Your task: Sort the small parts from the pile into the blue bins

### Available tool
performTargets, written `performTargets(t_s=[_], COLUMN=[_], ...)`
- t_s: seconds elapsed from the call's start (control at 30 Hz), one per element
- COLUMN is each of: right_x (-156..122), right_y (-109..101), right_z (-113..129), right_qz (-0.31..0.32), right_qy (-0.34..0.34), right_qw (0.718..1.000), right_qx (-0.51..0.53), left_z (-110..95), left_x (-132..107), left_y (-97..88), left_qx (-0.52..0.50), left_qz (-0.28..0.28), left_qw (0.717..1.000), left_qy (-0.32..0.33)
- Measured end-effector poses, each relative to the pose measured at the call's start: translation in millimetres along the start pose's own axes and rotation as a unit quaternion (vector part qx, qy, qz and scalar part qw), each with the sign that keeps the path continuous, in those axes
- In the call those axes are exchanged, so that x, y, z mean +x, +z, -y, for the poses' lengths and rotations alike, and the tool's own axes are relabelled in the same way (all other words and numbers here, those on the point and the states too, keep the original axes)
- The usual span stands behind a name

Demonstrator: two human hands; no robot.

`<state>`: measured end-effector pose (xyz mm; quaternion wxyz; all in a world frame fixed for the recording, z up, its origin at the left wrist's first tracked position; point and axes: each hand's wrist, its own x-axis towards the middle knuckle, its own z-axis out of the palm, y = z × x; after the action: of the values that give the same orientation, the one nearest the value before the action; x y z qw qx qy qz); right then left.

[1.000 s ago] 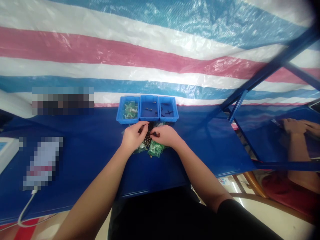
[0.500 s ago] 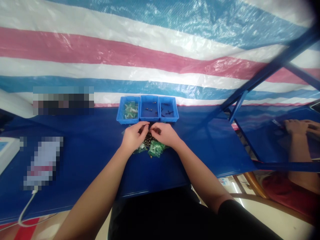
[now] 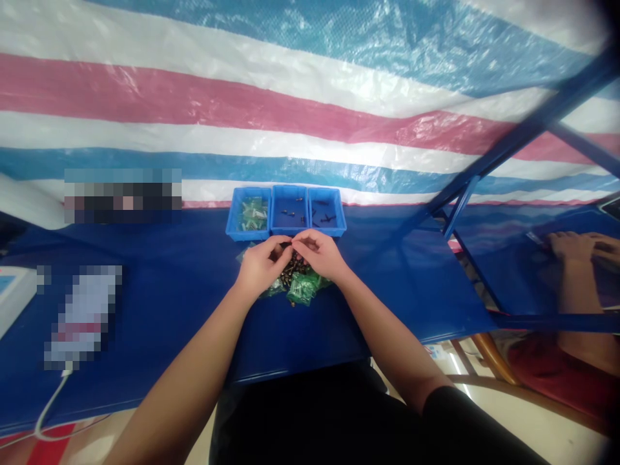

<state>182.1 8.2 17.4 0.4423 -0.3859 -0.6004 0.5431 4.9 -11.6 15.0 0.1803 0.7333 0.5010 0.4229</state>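
My left hand and my right hand meet fingertip to fingertip over a heap of small dark and brassy screws. Both are closed in a pinch; whatever lies between the fingers is too small to make out. Green plastic packets lie at the heap's near side, partly under my right hand. Just beyond my fingers stand three joined blue bins. Green packets fill the left bin, a few small screws lie in the middle bin, and dark screws lie in the right bin.
A blurred-out phone with a white cable lies on the blue table at left. Blue metal posts rise at right, past which another person's hands rest on a table. Striped sheeting hangs behind.
My right hand has moved slightly up, and its fingertips now meet those of my left hand. My left hand has hardly moved.
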Motion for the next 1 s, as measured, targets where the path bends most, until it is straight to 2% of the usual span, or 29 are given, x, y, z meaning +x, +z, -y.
performTargets(t_s=[0.23,0.57,0.77,1.0], right_x=[1.6,1.6,0.5,0.3], right_y=[-2.0,-4.1,-2.8,-2.1], right_z=[3.7,4.5,3.0,3.3], right_qz=[-0.021,-0.013,-0.011,-0.009], right_qy=[0.023,-0.012,0.006,-0.012], right_qw=[1.000,0.999,0.998,0.999], right_qx=[0.004,-0.041,-0.057,-0.046], left_z=[-0.5,-1.6,-0.1,-0.7], left_x=[0.2,1.1,0.6,-0.3], left_y=[0.4,-0.5,-1.5,-0.6], left_qx=[0.000,0.017,0.016,0.008], left_qz=[-0.006,0.018,0.011,0.022], left_qw=[1.000,1.000,1.000,1.000], left_qy=[0.007,0.006,-0.013,-0.013])
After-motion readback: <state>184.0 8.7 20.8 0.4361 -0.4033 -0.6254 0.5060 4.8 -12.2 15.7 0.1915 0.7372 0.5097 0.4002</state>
